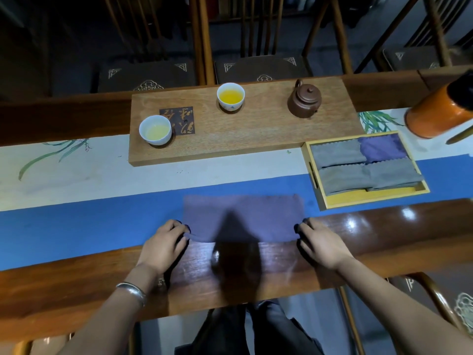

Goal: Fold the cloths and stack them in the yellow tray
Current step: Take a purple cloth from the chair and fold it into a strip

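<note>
A purple cloth (243, 216) lies spread flat on the blue table runner near the table's front edge. My left hand (163, 244) pinches its near left corner, which is slightly lifted. My right hand (320, 242) grips its near right corner. The yellow tray (368, 199) sits to the right and behind. It holds three folded grey cloths (340, 152) and one folded purple cloth (381, 148).
A wooden tea board (256, 134) lies behind the cloth with two filled white cups (155, 129) (230, 96) and a brown teapot (304, 99). An orange canister (440, 111) stands at the far right. Chairs line the table's far side.
</note>
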Action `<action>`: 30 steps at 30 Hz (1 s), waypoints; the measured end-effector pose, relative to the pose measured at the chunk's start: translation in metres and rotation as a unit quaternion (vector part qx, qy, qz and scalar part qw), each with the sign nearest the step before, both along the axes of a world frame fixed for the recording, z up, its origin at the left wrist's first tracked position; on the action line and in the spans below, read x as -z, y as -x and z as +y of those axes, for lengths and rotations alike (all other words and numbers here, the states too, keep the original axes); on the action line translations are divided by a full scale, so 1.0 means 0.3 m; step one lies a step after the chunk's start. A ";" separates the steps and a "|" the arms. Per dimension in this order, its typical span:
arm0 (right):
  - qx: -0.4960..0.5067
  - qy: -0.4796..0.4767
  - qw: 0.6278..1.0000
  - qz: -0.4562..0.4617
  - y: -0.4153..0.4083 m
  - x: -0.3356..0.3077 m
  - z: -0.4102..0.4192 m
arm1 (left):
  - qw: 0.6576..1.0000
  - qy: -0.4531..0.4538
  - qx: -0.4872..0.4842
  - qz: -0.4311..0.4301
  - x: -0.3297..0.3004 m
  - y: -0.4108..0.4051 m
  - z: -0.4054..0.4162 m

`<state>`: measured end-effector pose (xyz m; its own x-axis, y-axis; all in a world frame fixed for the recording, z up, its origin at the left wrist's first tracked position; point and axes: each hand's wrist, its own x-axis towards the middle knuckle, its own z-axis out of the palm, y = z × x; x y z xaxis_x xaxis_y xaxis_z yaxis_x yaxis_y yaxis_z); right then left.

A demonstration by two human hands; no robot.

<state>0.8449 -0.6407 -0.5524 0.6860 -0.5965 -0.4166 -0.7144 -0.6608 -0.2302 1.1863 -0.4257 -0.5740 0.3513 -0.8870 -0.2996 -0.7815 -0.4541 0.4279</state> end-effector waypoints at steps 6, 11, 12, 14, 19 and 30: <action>0.027 -0.016 0.999 -0.035 0.048 -0.031 0.018 | 1.000 0.004 -0.027 0.012 -0.016 0.031 0.059; 0.032 -0.044 0.997 -0.063 0.105 -0.068 0.042 | 0.998 0.012 -0.054 0.041 -0.017 0.080 0.131; 0.039 -0.047 0.996 -0.071 0.108 -0.073 0.040 | 0.995 0.025 -0.081 0.054 -0.017 0.085 0.128; 0.069 -0.060 0.992 -0.088 0.100 -0.082 0.026 | 0.985 0.061 -0.140 0.084 -0.021 0.085 0.099; 0.154 -0.043 0.979 -0.128 0.023 -0.075 -0.039 | 0.970 0.105 -0.188 0.114 -0.030 0.053 -0.017; 0.237 -0.008 0.971 -0.028 -0.115 -0.021 -0.116 | 0.987 -0.022 -0.157 0.009 0.018 0.004 -0.132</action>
<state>0.8794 -0.6755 -0.5462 0.3582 -0.8449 -0.3972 -0.9233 -0.2573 -0.2853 1.1850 -0.4652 -0.5794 0.6009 -0.7210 -0.3451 -0.5912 -0.6915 0.4151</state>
